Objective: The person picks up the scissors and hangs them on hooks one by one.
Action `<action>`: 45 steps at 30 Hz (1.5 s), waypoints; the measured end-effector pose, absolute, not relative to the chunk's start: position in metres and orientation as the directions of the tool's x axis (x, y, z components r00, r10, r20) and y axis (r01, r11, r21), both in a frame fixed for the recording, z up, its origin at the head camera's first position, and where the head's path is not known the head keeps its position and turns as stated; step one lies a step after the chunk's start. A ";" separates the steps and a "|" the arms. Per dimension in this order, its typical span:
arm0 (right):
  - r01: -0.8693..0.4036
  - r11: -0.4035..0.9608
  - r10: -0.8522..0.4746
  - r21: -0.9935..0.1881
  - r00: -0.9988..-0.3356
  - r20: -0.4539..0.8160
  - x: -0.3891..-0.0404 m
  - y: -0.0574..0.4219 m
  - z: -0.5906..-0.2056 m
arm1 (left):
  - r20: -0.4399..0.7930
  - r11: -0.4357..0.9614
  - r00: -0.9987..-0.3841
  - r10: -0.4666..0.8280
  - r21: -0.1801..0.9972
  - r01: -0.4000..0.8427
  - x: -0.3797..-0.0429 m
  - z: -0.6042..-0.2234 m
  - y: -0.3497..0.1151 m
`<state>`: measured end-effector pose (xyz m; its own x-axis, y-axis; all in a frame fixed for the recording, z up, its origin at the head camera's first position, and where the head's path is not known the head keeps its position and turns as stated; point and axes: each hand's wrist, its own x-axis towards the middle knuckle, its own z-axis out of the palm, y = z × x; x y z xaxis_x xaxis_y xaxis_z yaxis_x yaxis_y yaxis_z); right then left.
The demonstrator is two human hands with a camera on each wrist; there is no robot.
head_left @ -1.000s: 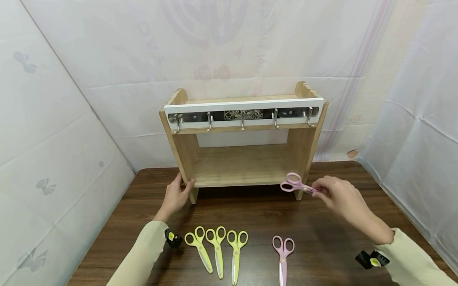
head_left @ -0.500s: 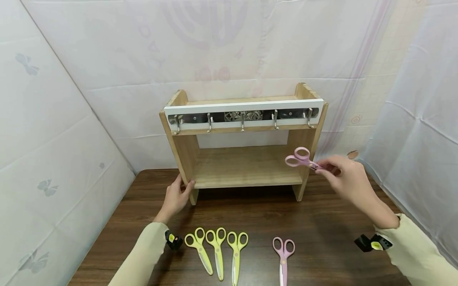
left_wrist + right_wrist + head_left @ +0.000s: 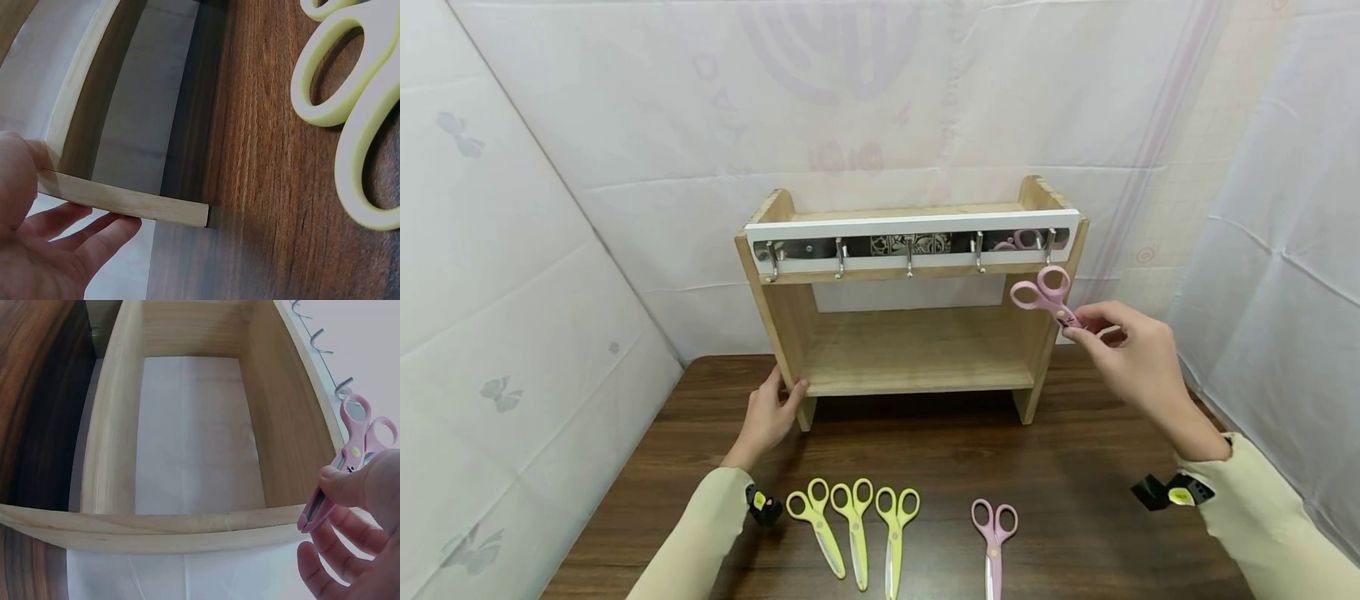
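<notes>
My right hand (image 3: 1131,346) pinches a pair of pink scissors (image 3: 1051,293) by the blade end, with the finger loops pointing up and left. In the head view those loops overlap the area just below the rightmost hook (image 3: 1050,247) of a wooden shelf (image 3: 917,350). The right wrist view shows the pink scissors (image 3: 353,444) between thumb and fingers, loops close to the hooks. My left hand (image 3: 769,417) grips the lower left side panel of the shelf, thumb in front; in the left wrist view its fingers lie behind the panel (image 3: 125,201).
Several yellow scissors (image 3: 895,529) lie on the dark wooden table (image 3: 940,450) in front of the shelf. Another pink pair of scissors (image 3: 994,542) lies to their right. A metal strip with several hooks (image 3: 910,242) runs along the shelf's white front board. Pale cloth (image 3: 647,125) hangs behind.
My right hand has raised the pink scissors from beside the shelf's lower right leg up toward the rightmost hook. The left hand keeps its place on the side panel.
</notes>
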<state>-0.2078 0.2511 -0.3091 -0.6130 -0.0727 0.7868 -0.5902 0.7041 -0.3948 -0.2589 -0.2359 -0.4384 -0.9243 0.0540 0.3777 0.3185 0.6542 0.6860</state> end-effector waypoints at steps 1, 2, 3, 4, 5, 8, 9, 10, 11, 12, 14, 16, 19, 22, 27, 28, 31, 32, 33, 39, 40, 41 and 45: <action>-0.583 0.703 -0.064 -0.407 -0.622 0.780 -0.209 0.251 -0.308 | 0.379 0.655 -0.924 0.054 0.685 0.319 -0.259 -0.438 -0.236; -0.574 0.703 -0.056 -0.420 -0.634 0.772 -0.210 0.250 -0.308 | 0.381 0.656 -0.923 0.053 0.683 0.320 -0.259 -0.438 -0.236; -0.567 0.699 -0.046 -0.436 -0.644 0.764 -0.211 0.250 -0.307 | 0.383 0.657 -0.922 0.054 0.682 0.322 -0.259 -0.438 -0.237; -0.557 0.698 -0.037 -0.449 -0.655 0.755 -0.212 0.249 -0.307 | 0.385 0.658 -0.921 0.055 0.680 0.324 -0.259 -0.438 -0.237; -0.551 0.694 -0.030 -0.463 -0.665 0.747 -0.213 0.249 -0.308 | 0.388 0.657 -0.920 0.056 0.679 0.327 -0.259 -0.439 -0.237; -0.534 0.683 -0.012 -0.498 -0.690 0.724 -0.217 0.249 -0.310 | 0.390 0.656 -0.919 0.059 0.678 0.330 -0.260 -0.439 -0.237; -0.529 0.682 -0.009 -0.504 -0.696 0.718 -0.219 0.249 -0.311 | 0.390 0.655 -0.919 0.060 0.679 0.331 -0.260 -0.439 -0.237; -0.524 0.683 -0.007 -0.509 -0.701 0.713 -0.220 0.249 -0.312 | 0.390 0.654 -0.919 0.061 0.679 0.332 -0.260 -0.439 -0.237; -0.521 0.681 -0.004 -0.514 -0.705 0.709 -0.220 0.249 -0.313 | 0.391 0.654 -0.919 0.061 0.679 0.332 -0.260 -0.440 -0.237; -0.516 0.682 -0.002 -0.518 -0.709 0.705 -0.221 0.249 -0.314 | 0.390 0.656 -0.919 0.061 0.678 0.332 -0.260 -0.439 -0.237; -0.512 0.680 0.002 -0.525 -0.715 0.700 -0.223 0.248 -0.315 | 0.393 0.656 -0.918 0.061 0.677 0.333 -0.261 -0.439 -0.237; -0.507 0.677 0.008 -0.534 -0.720 0.694 -0.224 0.248 -0.317 | 0.394 0.656 -0.917 0.060 0.677 0.334 -0.261 -0.439 -0.237; -0.503 0.671 0.014 -0.544 -0.725 0.689 -0.225 0.248 -0.319 | 0.389 0.653 -0.919 0.061 0.681 0.331 -0.260 -0.439 -0.237; -0.507 0.666 0.015 -0.547 -0.724 0.689 -0.226 0.248 -0.321 | 0.384 0.655 -0.922 0.060 0.682 0.326 -0.260 -0.439 -0.238; -0.527 0.651 0.008 -0.547 -0.715 0.699 -0.226 0.247 -0.323 | 0.382 0.653 -0.922 0.062 0.683 0.328 -0.260 -0.440 -0.238; -0.531 0.648 0.006 -0.547 -0.713 0.701 -0.226 0.247 -0.324 | 0.382 0.652 -0.922 0.064 0.683 0.329 -0.260 -0.440 -0.238; -0.544 0.632 0.004 -0.552 -0.710 0.704 -0.228 0.248 -0.325 | 0.379 0.649 -0.923 0.067 0.686 0.328 -0.260 -0.440 -0.238; -0.545 0.629 0.005 -0.554 -0.710 0.704 -0.228 0.247 -0.325 | 0.379 0.648 -0.923 0.066 0.687 0.329 -0.260 -0.440 -0.238; -0.547 0.625 0.006 -0.557 -0.710 0.704 -0.228 0.248 -0.326 | 0.376 0.647 -0.924 0.065 0.689 0.326 -0.260 -0.440 -0.238; -0.549 0.615 0.011 -0.566 -0.712 0.702 -0.229 0.246 -0.328 | 0.364 0.643 -0.930 0.058 0.699 0.314 -0.259 -0.439 -0.237; -0.549 0.614 0.010 -0.566 -0.712 0.702 -0.229 0.246 -0.329 | 0.366 0.644 -0.929 0.058 0.697 0.315 -0.259 -0.439 -0.237; -0.551 0.613 0.008 -0.566 -0.712 0.702 -0.229 0.245 -0.329 | 0.365 0.645 -0.929 0.057 0.697 0.314 -0.259 -0.439 -0.237; -0.557 0.608 0.001 -0.566 -0.712 0.702 -0.229 0.244 -0.331 | 0.372 0.646 -0.927 0.055 0.694 0.317 -0.259 -0.439 -0.237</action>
